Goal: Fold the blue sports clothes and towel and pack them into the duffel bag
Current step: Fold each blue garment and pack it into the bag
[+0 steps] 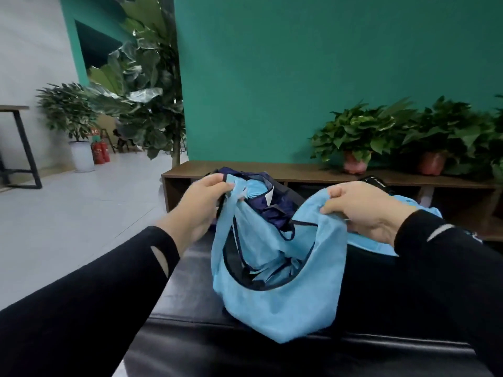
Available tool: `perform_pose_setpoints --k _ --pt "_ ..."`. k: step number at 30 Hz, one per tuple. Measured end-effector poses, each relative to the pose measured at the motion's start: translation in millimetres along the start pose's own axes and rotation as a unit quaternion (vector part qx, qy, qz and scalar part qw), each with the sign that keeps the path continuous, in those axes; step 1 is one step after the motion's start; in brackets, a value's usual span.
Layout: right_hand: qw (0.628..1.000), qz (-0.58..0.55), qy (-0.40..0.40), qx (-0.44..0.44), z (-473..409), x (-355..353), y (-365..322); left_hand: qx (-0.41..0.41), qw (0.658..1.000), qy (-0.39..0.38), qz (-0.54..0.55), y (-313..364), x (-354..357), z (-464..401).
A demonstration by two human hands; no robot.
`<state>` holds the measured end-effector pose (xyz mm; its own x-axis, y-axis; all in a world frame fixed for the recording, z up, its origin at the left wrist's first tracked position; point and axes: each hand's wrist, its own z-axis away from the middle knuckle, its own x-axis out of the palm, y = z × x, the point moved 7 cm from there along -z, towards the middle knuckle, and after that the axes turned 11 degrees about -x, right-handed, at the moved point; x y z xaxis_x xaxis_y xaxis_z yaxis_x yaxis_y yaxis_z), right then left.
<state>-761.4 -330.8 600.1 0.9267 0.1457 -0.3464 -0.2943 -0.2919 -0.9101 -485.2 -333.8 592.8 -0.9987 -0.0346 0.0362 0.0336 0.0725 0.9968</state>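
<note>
A light blue sleeveless sports top (pixel 275 303) with dark trim hangs in front of me over a black bench (pixel 190 303). My left hand (pixel 201 202) pinches its left shoulder strap and my right hand (pixel 362 210) grips the right shoulder, holding the top up and spread. Behind it sits a dark navy duffel bag (pixel 272 202), open at the top, with light blue cloth (pixel 255 190) showing inside. More light blue fabric (pixel 375 244) lies on the bench under my right wrist.
A low brown wooden shelf (pixel 299 170) runs along the green wall behind the bench, with potted plants (pixel 356 140) on it. A tall leafy plant (pixel 144 104) stands left. Grey floor and a dark-legged table (pixel 19 148) lie far left.
</note>
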Motion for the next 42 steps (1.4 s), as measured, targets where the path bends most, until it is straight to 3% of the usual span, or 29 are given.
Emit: perform_pose_setpoints --k 5,7,9,12,14,16,18,25,27,31,34,37,42 --pt "0.978 -0.119 0.051 -0.161 -29.6 -26.2 -113.9 0.132 0.99 -0.022 0.042 106.7 5.0 19.1" --pt "0.977 -0.124 0.029 -0.172 -34.4 -29.1 -142.7 0.146 0.989 -0.027 0.001 131.2 10.2 24.2" --pt "0.988 -0.08 -0.031 -0.129 -34.2 -24.0 -145.7 0.146 0.988 -0.002 -0.05 140.3 10.7 24.3" --pt "0.993 0.056 -0.097 -0.046 -29.4 -21.7 -122.1 0.097 0.992 0.03 -0.072 131.4 3.8 20.1" --pt "0.986 0.161 -0.032 -0.039 -26.0 -31.3 -114.6 0.074 0.994 0.023 -0.078 124.1 3.6 19.3" --pt "0.978 0.186 0.074 -0.062 -21.3 -39.5 -112.2 0.072 0.994 0.009 -0.086 117.1 8.7 21.2" --pt "0.982 0.14 0.096 -0.085 -14.7 -28.6 -109.3 0.068 0.994 -0.005 -0.085 109.2 16.1 23.9" --pt "0.998 -0.046 0.011 -0.051 4.0 28.7 -100.3 0.084 0.983 -0.019 -0.161 89.3 46.0 31.2" --pt "0.998 -0.052 -0.018 -0.038 8.8 40.8 -98.2 0.104 0.974 -0.025 -0.198 86.9 54.5 34.3" --pt "0.996 -0.063 -0.031 -0.061 11.6 50.7 -96.9 0.082 0.978 -0.082 -0.173 76.6 66.0 39.9" --pt "0.996 -0.047 0.006 -0.078 8.9 44.2 -94.6 0.058 0.985 -0.01 -0.161 66.2 48.8 31.0" --pt "0.996 -0.063 0.028 -0.06 7.7 39.5 -89.4 0.021 0.997 0.026 -0.073 59.7 31.8 26.4" --pt "0.994 -0.077 0.021 -0.073 6.7 44.9 -89.3 -0.011 0.992 -0.051 -0.111 51.3 39.8 33.1"
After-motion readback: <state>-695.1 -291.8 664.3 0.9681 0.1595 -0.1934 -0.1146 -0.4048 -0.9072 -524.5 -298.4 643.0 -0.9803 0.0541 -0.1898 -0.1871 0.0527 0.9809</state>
